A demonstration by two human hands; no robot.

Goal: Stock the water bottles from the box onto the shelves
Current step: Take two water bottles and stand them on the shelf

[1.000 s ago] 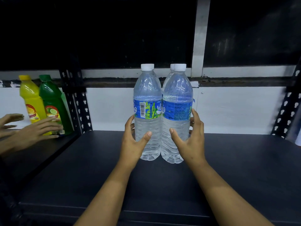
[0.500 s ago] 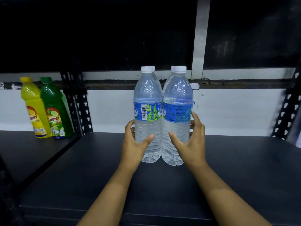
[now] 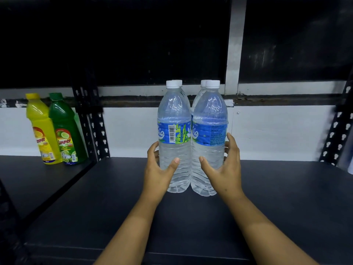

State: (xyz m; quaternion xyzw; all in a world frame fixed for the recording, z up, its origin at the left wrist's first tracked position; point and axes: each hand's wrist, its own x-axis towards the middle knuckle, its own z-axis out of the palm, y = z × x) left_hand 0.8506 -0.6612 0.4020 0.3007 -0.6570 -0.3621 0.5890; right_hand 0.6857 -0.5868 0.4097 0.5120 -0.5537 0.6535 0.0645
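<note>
Two bare hands are cupping a cluster of clear water bottles (image 3: pixel 192 138) standing upright on a dark shelf (image 3: pixel 277 197). The left hand (image 3: pixel 158 175) is wrapping the left front bottle, the right hand (image 3: pixel 225 171) the right one. Two more caps are peeking behind, probably two further bottles. Yellow and green bottles (image 3: pixel 55 131) are standing on the neighbouring shelf, far left.

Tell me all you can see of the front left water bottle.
The front left water bottle is clear ribbed plastic, filled, with a white screw cap and a blue-green label showing a barcode. It stands upright on the dark shelf, touching its right neighbour, another cap just behind it. The left hand wraps its lower body.
</note>
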